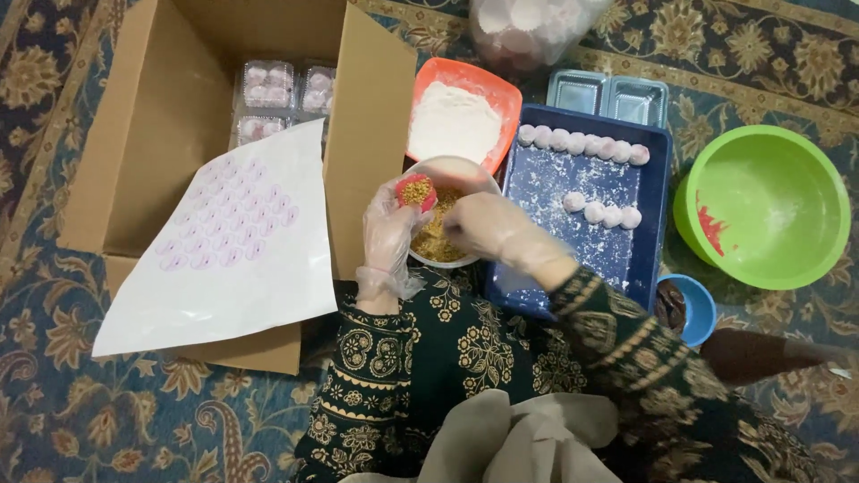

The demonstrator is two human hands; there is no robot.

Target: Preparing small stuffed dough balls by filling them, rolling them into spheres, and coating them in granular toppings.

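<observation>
- Looking down from the head camera at two hands in thin clear gloves, working over a white bowl (465,170) of golden-brown crumbs; the bowl rests at the person's lap edge, between a cardboard box (161,116) and a blue tray (537,268)
- The left hand (390,231) cups one pink dough disc (417,191) on its raised fingertips, fingers loosely curled beneath it; the disc sits above the bowl's left rim
- The disc is round, with no clear long axis; its flat face points up toward the camera and carries a heap of crumbs
- The right hand (488,228) hovers just beside the disc, over the bowl, fingers drawn together; whether it pinches anything cannot be told
- On the tray lie pale dough balls (582,141): nine in a back row, four in a shorter row
- One orange dish of white flour (455,121) stands behind the bowl; one green bowl (761,206) sits far right
</observation>
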